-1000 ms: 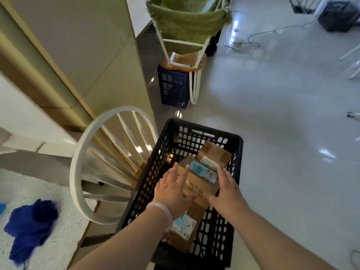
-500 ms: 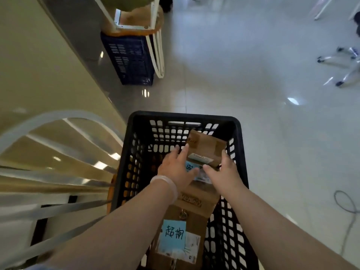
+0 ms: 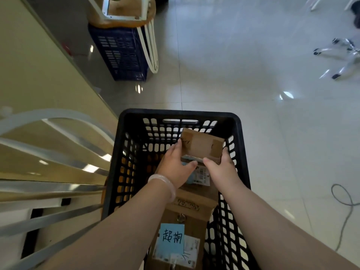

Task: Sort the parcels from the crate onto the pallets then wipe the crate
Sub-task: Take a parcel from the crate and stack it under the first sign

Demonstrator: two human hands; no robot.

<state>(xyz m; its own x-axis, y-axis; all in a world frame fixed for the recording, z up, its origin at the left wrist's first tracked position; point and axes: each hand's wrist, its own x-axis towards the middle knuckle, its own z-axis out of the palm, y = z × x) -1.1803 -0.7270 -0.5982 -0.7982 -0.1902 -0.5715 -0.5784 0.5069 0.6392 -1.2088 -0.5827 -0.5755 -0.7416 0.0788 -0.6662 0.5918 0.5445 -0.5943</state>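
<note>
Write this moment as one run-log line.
left hand: grips small box | right hand: grips small box | small box: inside black crate, above other parcels

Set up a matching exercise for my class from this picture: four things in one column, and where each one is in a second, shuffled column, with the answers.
Things
1. small cardboard box
2. blue note
3. dark blue crate
4. pale bracelet

Places
A. round the left wrist
B. stuck on the nearest parcel in the black crate
C. gripped between the left hand and the right hand
D. beside the wall

Pairs: 1-C, 2-B, 3-D, 4-A
</note>
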